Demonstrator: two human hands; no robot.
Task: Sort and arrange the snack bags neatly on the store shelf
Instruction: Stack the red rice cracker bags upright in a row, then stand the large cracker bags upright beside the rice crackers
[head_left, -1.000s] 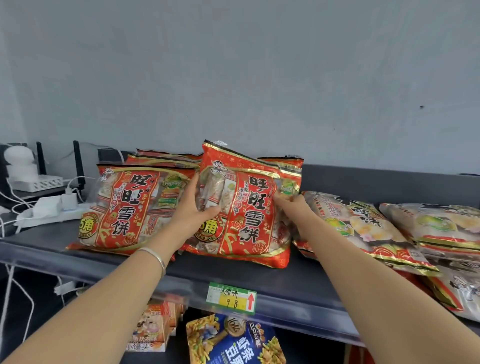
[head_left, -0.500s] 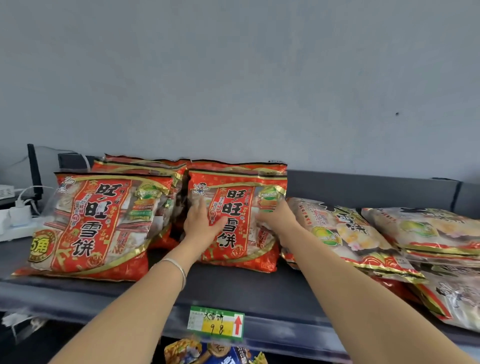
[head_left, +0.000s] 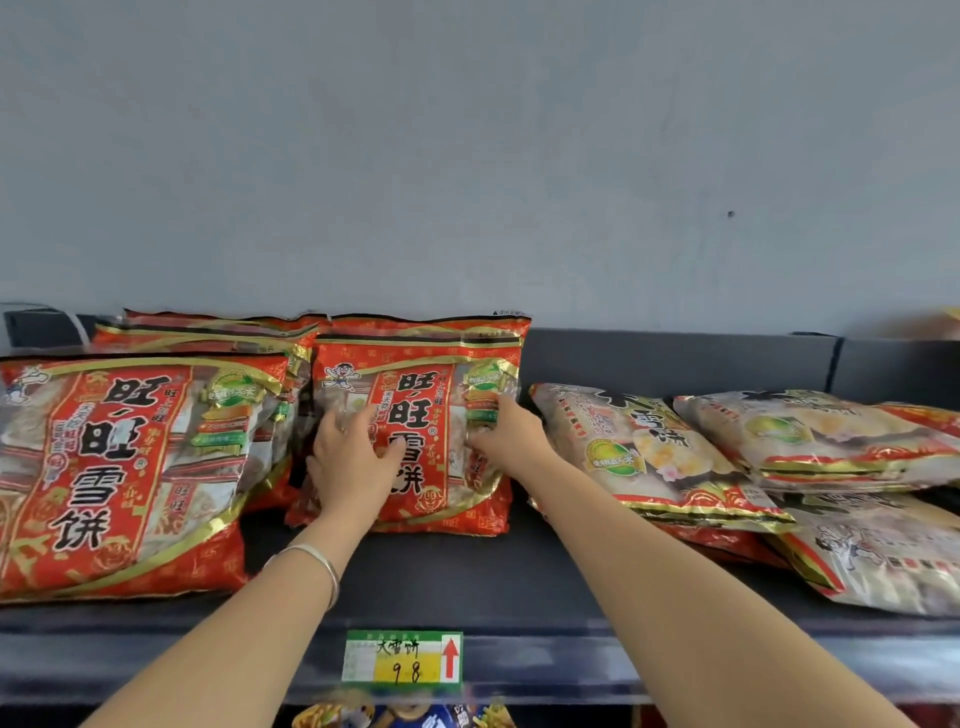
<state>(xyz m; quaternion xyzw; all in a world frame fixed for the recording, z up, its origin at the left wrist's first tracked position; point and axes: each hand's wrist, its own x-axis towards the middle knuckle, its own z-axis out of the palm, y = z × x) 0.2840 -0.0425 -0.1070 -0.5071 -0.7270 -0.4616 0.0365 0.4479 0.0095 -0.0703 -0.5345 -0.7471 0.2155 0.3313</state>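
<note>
A: Now, which step? Where is the red snack bag (head_left: 415, 431)?

B: Placing step, it seems. Propped upright on the dark shelf (head_left: 467, 582), leaning back on the red bags behind (head_left: 426, 325). Under both palms: left hand (head_left: 353, 462) flat on the front, fingers spread apart; right hand (head_left: 506, 431) at the right edge, fingers bent on the film, pressing rather than clamping.

A: And the direction?

B: Printed face toward the camera, top seam above the fingertips, bottom edge below the wrists. Long axis roughly vertical, tipped a little backward.

A: Next move?

B: Probably a small push back and square, level with the front red bag (head_left: 124, 478) left of the left hand; then release. Pale bags (head_left: 644, 452) right of the right fingers lie flat and overlapping, likely next.
</note>
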